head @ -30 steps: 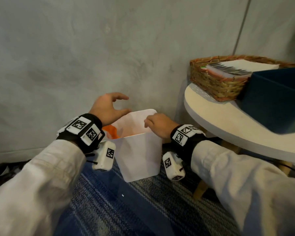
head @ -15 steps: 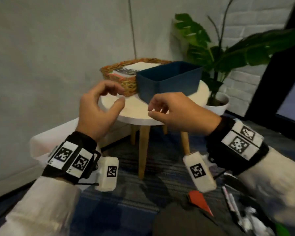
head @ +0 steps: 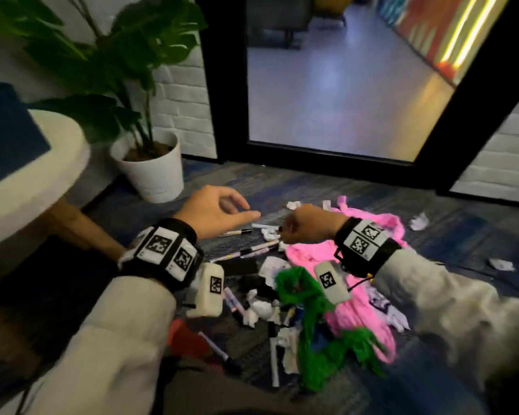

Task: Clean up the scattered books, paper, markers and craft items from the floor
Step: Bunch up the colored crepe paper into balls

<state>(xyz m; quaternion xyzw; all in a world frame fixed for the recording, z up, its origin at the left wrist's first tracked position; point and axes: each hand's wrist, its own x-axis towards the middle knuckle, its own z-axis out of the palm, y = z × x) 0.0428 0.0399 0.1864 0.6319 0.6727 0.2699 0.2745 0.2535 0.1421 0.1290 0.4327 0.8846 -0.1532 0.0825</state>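
**Head view: two hands hover over craft litter on blue carpet**

Head view: the left hand [head: 213, 215] hangs above the carpet [head: 450, 238] with its fingers loosely curled and thumb and forefinger apart. It holds nothing and touches nothing. The right hand [head: 307, 224] is just to its right, knuckles up and fingers curled under. Whether it pinches anything cannot be told, since the fingertips are hidden and blurred. The two hands are close together but do not touch. Both wrists wear black bands [head: 366, 241] with printed square tags.

The mess lies under and near the hands. Markers [head: 252, 251] are strewn between the wrists, and a sheet of pink paper [head: 304, 256] spreads to the right beneath the right forearm. Green paper [head: 321, 345] lies crumpled nearer the camera, with white paper scraps [head: 262, 308] beside it and a red piece [head: 189, 339] at near left. Two stray white scraps [head: 418, 221] sit well apart at far right.

At left, the round table's pale edge [head: 42, 178] carries a dark blue bin [head: 3, 130]. A potted plant in a white pot [head: 153, 175] stands just beyond it against the brick wall. A black-framed glass door [head: 231, 85] closes the far side, and bare carpet lies between its sill and the litter.
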